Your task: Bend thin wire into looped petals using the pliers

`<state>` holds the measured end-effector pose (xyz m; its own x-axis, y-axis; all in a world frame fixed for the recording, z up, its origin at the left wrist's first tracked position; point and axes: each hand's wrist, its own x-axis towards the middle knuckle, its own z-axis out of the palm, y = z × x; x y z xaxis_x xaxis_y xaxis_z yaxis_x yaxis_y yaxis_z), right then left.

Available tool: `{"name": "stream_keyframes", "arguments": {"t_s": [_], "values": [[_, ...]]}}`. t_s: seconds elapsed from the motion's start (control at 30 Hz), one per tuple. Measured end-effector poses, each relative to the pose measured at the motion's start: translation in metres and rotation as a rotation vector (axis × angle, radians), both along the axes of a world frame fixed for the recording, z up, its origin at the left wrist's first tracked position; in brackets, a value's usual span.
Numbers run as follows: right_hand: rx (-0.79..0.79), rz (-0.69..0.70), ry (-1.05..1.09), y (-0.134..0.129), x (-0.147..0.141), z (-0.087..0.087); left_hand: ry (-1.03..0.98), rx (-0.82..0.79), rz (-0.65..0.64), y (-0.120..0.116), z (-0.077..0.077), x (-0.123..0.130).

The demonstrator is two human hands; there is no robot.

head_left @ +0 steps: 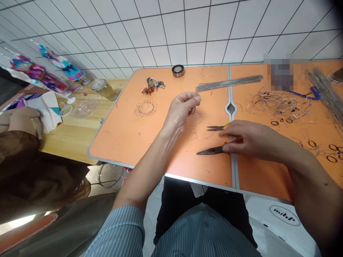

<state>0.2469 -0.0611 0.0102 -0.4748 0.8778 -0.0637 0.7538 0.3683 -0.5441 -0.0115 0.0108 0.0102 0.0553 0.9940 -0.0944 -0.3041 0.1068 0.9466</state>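
My left hand [183, 109] is closed in a pinch above the orange table, at a thin wire ring with small loops [203, 129] that hangs or lies just below the fingers. My right hand [245, 139] is low over the table's seam, its thumb against the dark needle-nose pliers [210, 151]; their handles are hidden under the hand. Just beyond its index finger lies a smaller pair of pliers [215, 128] with a yellow handle. A looped wire ring [145, 108] rests on the table to the left.
Straight wires [229, 82] lie in a bundle near the wall, beside a tape roll [178, 70]. Keys [154, 85] sit back left. Tangled wire [281, 103] and dark rings [312, 144] spread on the right. A person's arm [21, 119] works at the wooden table with a cup [104, 89].
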Motion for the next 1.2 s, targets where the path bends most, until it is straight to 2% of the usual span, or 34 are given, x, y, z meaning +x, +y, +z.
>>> {"name": "stream_keyframes", "arguments": {"t_s": [0.07,0.1,0.23,0.33,0.5,0.57,0.6,0.7,0.73,0.8,0.9,0.97,1.07,1.13,1.2], "values": [[-0.096,-0.247,0.277,0.001,-0.016,0.0,-0.026,-0.038,-0.081,-0.006,-0.003,0.007],[-0.13,-0.323,0.409,0.001,-0.025,0.0,-0.045,-0.069,-0.111,-0.009,-0.005,0.011],[-0.178,-0.44,0.747,0.004,-0.056,-0.002,-0.167,-0.12,-0.218,-0.018,-0.016,0.025],[-0.186,-0.486,0.832,0.005,-0.064,-0.004,-0.229,-0.127,-0.301,-0.025,-0.023,0.036],[-0.227,-0.521,0.827,0.007,-0.061,-0.006,-0.152,-0.089,-0.341,-0.031,-0.024,0.041],[-0.214,-0.529,0.807,0.01,-0.055,-0.006,-0.028,0.019,-0.289,-0.026,-0.022,0.034],[-0.203,-0.534,0.78,0.012,-0.051,-0.006,0.055,0.102,-0.215,-0.021,-0.021,0.028],[-0.179,-0.537,0.624,0.017,-0.041,-0.006,0.471,0.283,-0.006,-0.002,-0.022,0.008],[-0.171,-0.523,0.554,0.018,-0.039,-0.006,0.643,0.312,0.024,0.004,-0.024,0.003],[-0.142,-0.489,0.42,0.019,-0.036,-0.008,0.935,0.315,-0.001,0.012,-0.029,-0.003],[-0.116,-0.458,0.295,0.02,-0.036,-0.013,1.183,0.29,-0.082,0.016,-0.039,-0.002],[-0.121,-0.441,0.239,0.021,-0.036,-0.018,1.244,0.282,-0.106,0.016,-0.045,0.001],[-0.125,-0.416,0.189,0.023,-0.037,-0.023,1.202,0.294,-0.12,0.018,-0.05,0.003],[-0.128,-0.42,0.186,0.023,-0.038,-0.024,1.094,0.304,-0.129,0.02,-0.051,0.003],[-0.129,-0.428,0.191,0.021,-0.039,-0.024,0.898,0.256,-0.149,0.022,-0.05,0.003]]}}
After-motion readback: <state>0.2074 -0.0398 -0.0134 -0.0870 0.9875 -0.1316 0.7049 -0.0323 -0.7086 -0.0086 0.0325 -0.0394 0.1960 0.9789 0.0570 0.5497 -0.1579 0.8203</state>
